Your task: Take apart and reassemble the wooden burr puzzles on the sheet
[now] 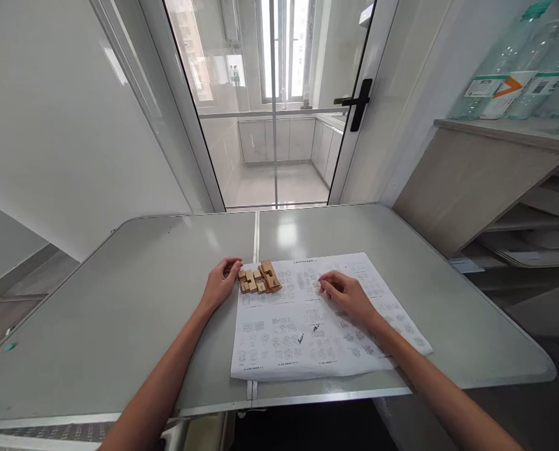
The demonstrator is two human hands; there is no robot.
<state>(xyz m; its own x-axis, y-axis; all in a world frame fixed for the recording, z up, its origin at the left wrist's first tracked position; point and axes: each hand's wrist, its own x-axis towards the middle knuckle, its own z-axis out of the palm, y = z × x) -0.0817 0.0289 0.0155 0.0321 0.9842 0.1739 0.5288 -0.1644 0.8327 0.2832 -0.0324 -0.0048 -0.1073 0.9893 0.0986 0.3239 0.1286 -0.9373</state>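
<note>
Nearest, a printed sheet (279, 313) lies on the table (119, 307), the right hand (347, 295) over it towards one o'clock, fingertips together. At the sheet's ten o'clock sit wooden pieces (260, 279), the curled left hand (221, 282) at their nine o'clock end, whether gripping I cannot tell; beyond, at twelve, stands a glass door (255, 181).

Gray-grn table (119, 300) w/ metal seam (256, 230), glare (287, 233) nr far edge. Behind it: glass door (275, 114), white frame (347, 163), blk handle (361, 105) on R. Thru glass: low white cabs (253, 141), pale floor (260, 186), bright window (286, 62) w/ daylight. White wall (63, 113) on L, bit of brownish floor (37, 272) below it. On R, wood shelf (457, 188) w/ clear bottles (518, 75) on top.
</note>
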